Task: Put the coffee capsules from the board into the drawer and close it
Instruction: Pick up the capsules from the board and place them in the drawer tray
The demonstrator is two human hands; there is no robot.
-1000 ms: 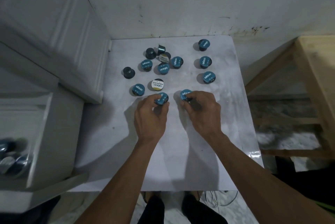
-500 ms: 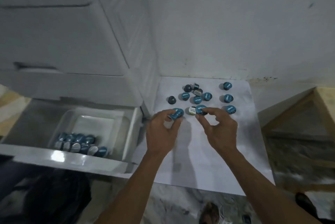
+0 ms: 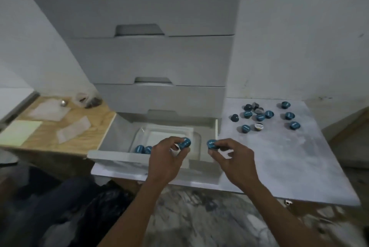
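Capsules in both hands now, carried off the board & over to the open drawer. Left hand (image 3: 165,159) pinches a teal round foil-topped coffee capsule (image 3: 184,143) at fingertips; right hand (image 3: 232,157) pinches a second teal capsule (image 3: 212,144), just at 3 o'clock of the first. A sec ago both hands were down at the near edge of the capsule cluster on the board, picking these two up; since then they've swung left, so both capsules now hang above the white pulled-out bottom drawer (image 3: 111,155) of the pale grey drawer unit (image 3: 159,59).

In the drawer sits a clear plastic tray (image 3: 143,133); a few teal capsules already stored (image 3: 139,149) lie at its 7 o'clock corner, partly hidden by the left hand.

White marbled board (image 3: 279,157) serves as counter, at 3 o'clock of the drawer. Approx a dozen capsules left on it (image 3: 260,117), bunched at its far end, mostly teal, one with a white label (image 3: 259,126), a couple dark.

Meaning, IMO: one more pair nearly delivered, just needs releasing into the tray. Several more trips still due, then drawer shut. Task maybe half done, can't count exactly w/ the blur.
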